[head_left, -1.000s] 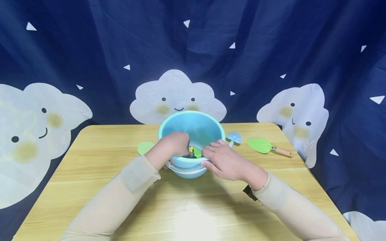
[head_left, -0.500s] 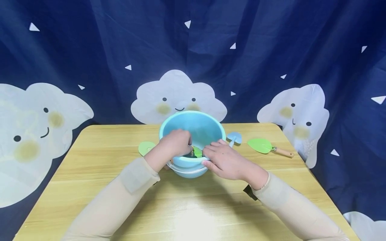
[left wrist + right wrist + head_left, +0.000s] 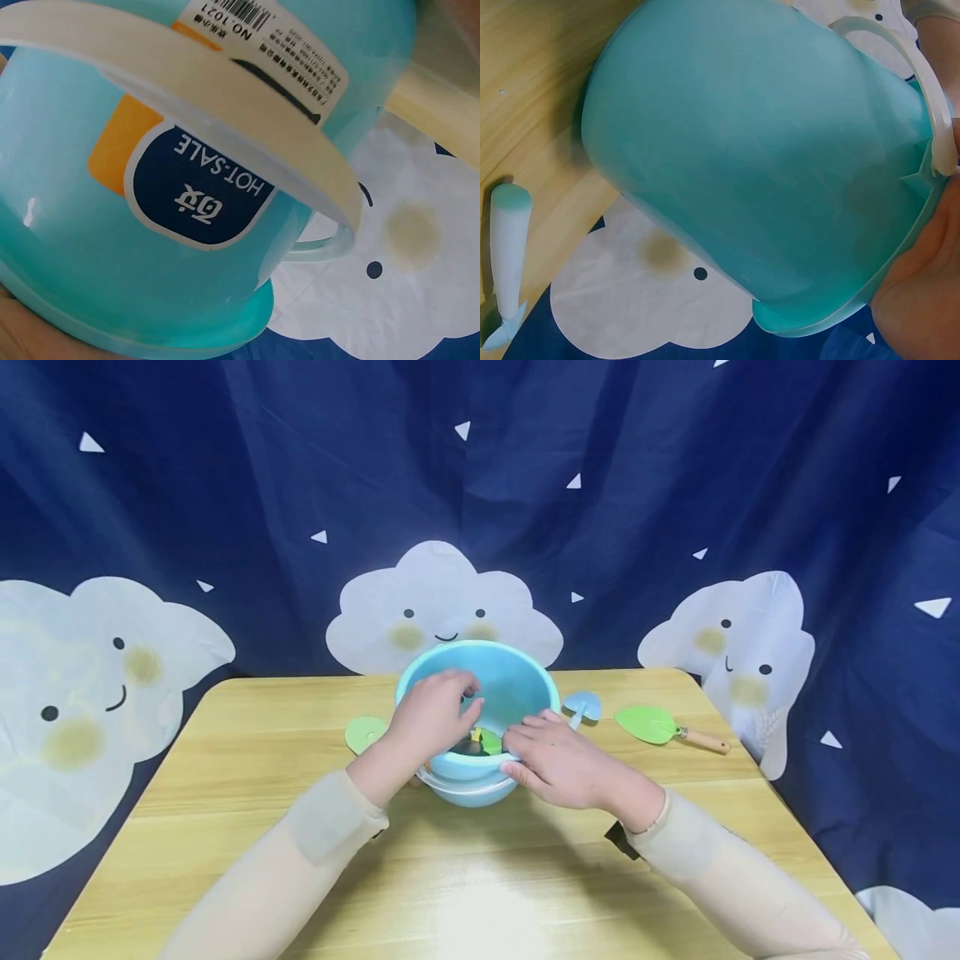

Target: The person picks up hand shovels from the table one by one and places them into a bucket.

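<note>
Wood-grained table [image 3: 285, 718] bears, towards the middle of its far edge, a pale-blue bucket [image 3: 510, 685]. The right hand [image 3: 551, 756] pinches its near rim, thumb outside, presumably to steady it; the left hand [image 3: 431, 710] hovers over its mouth, fingers loosely bent, thumb apart, apparently holding nothing. A green trowel [image 3: 648, 725] lies near the right edge. The label [image 3: 202, 176] reads "HOT-SALE"; the barcode sticker [image 3: 277, 45], "NO.1021".

Left hand [image 3: 433, 712] higher — grip seemingly loosened.

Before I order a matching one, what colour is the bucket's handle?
The handle is off-white, clearest in the left wrist view.
</note>
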A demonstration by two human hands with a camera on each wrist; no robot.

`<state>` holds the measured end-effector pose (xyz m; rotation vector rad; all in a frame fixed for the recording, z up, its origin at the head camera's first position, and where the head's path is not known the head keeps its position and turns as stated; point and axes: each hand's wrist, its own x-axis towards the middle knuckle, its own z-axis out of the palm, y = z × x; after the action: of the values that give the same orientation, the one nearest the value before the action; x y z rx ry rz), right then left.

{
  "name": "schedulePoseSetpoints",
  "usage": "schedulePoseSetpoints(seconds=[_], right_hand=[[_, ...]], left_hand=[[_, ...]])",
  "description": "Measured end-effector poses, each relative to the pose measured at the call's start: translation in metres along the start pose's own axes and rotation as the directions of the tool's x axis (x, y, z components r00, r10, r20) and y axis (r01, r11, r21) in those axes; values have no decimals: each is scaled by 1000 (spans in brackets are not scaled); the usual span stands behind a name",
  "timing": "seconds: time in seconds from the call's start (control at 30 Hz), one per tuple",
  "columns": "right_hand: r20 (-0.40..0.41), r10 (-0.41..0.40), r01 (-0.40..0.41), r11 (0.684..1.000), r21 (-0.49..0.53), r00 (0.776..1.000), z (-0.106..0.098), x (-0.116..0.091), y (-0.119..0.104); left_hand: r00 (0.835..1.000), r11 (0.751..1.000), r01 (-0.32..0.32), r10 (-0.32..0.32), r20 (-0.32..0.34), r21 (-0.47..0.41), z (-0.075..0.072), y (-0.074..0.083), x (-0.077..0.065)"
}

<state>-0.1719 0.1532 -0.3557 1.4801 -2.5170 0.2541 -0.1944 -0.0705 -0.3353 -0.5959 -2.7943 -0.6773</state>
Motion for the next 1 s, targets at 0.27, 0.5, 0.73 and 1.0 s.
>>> schedulePoseSetpoints(seconds=[0.27,0.5,0.73,1.0], right_hand=[[1,2,-2,1000,-5,1000,1,-1,-1],[-4,5,-5,1000,0,1000,1,-1,-1],[-16,3,-3,1000,-2,1000,0,-1,-1],[-18,-2,2,1000,-6,1000,0,0,-1]], left_hand=[[997,1000,8,-9,-82,-17,-1,-4,-7],[985,1000,-21,19,-174,-10,-6,-16,-10],[963,1000,-27,24,-270,-7,-22,-31,-16],[944,1000,6,-3,-330,7,-32,-49,-24]])
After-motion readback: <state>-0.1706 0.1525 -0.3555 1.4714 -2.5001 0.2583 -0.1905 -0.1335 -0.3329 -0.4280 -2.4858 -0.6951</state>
